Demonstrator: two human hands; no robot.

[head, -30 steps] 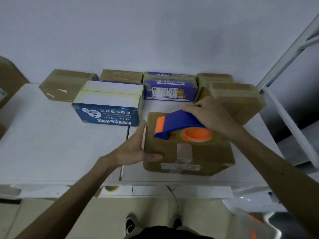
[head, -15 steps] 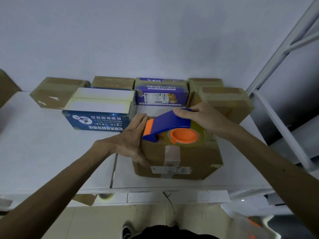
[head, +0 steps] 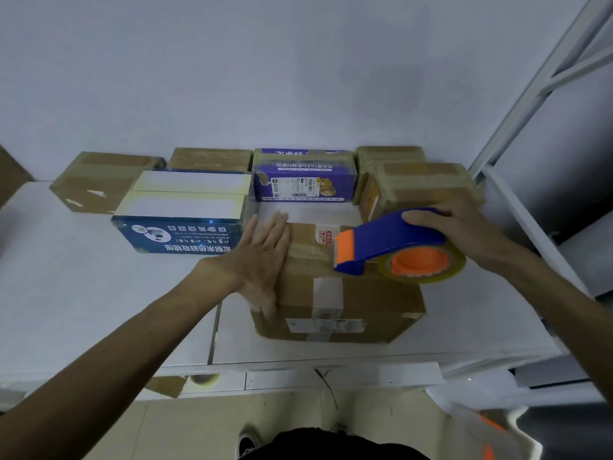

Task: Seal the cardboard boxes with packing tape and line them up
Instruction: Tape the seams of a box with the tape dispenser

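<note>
Grip first: right hand is wrapped round the blue handle of the tape dispenser, whose orange nose sits over the top of the brown box at the front of the tabletop. Left hand grips nothing, fingers flat, pressing the box's left top edge.

Only the head view to go on. My guess: it's light and would skid on that smooth surface, so pinning it with a palm makes sense. The flaps probably give mid-top, so take it by the stiffer side walls.

Count: one dispenser, one tape roll, seven boxes I reckon. That's five brown, one purple box, one blue-and-white box, unless that's two.
</note>
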